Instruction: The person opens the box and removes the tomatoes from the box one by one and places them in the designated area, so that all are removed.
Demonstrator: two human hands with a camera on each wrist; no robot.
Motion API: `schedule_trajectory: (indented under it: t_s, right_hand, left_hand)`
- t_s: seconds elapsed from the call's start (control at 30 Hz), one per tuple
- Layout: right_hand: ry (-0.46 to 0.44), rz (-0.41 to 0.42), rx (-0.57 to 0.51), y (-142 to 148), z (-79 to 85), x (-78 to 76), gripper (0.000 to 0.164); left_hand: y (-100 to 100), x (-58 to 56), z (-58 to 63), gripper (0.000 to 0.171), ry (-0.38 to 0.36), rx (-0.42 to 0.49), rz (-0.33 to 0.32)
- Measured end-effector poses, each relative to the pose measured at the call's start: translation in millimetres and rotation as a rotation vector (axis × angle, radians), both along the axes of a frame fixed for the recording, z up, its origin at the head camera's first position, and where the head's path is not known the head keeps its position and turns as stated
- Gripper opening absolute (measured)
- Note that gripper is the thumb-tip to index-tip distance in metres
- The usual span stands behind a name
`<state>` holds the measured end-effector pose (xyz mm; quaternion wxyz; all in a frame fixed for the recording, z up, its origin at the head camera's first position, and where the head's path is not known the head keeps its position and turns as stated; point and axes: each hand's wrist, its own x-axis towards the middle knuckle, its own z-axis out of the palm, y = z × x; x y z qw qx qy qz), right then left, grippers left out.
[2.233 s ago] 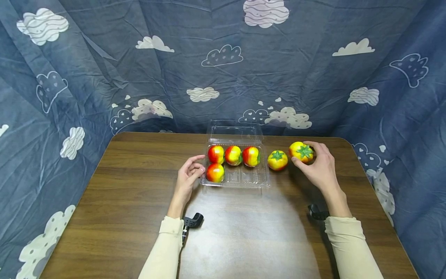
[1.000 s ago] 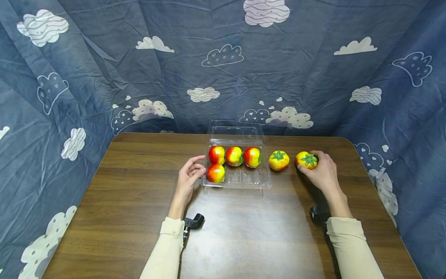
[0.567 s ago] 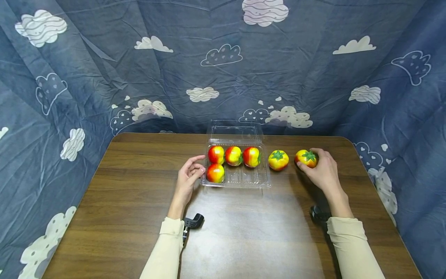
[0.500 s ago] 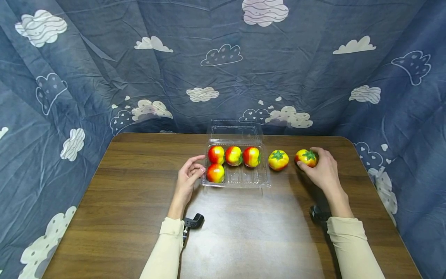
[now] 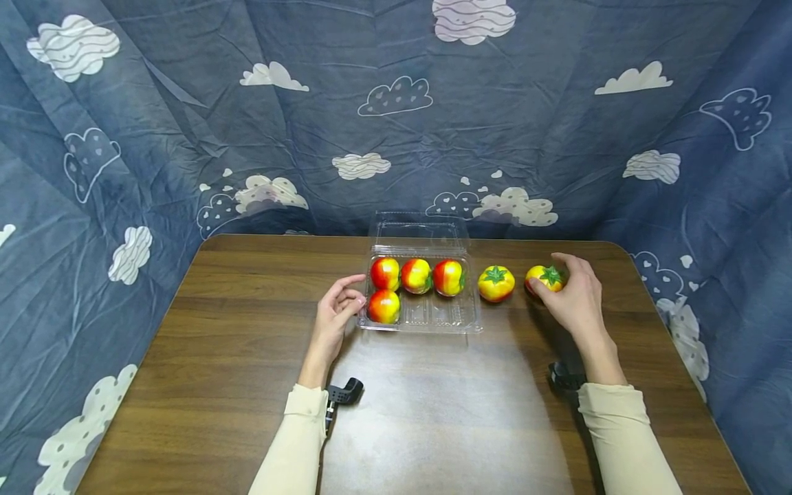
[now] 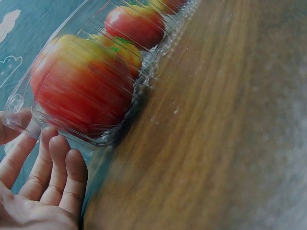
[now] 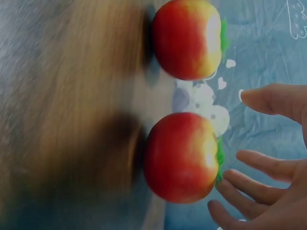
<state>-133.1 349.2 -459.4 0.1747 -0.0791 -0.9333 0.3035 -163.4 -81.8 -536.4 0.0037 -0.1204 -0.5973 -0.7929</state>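
Observation:
In the head view my left hand [image 5: 329, 317] is at the left edge of a clear plastic clamshell container [image 5: 417, 328], with its lid raised. The left wrist view has the thumb and a finger pinching the rim, other fingers straight below. Inside sit several red-and-yellow toy fruits [image 5: 383, 307] with green tops: the back row is filled, and one lies front left. Right of the container stands a loose toy fruit [image 5: 496, 284]. Farther right is another toy fruit [image 7: 181, 158], upright on the table; my right hand [image 5: 577, 295] is spread beside it, fingers apart from it in the right wrist view.
The brown wooden table [image 5: 235, 357] ends just behind the container's lid [image 5: 421, 230]. A blue cloud-print curtain [image 5: 396, 137] hangs behind and at both sides. Both wrists wear black camera mounts [image 5: 346, 392].
My right hand brings the farthest-right fruit nearer and slightly right, down to the table, then loosens its fingers from it. My left hand stays at the container.

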Motion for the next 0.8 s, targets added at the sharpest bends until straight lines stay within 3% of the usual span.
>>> schedule_trajectory:
  t_s: [0.27,0.8]
  right_hand:
    - [0.091,0.026,-0.039,-17.5,9.0,-2.5,0.058]
    - [0.074,0.132,-0.059,-59.7,4.9,-10.5,0.056]
  left_hand:
    - [-0.3,0.5,2.2,0.044,0.002,-0.005,0.004]
    - [-0.7,-0.2,1.6,0.044,-0.007,-0.002,0.002]
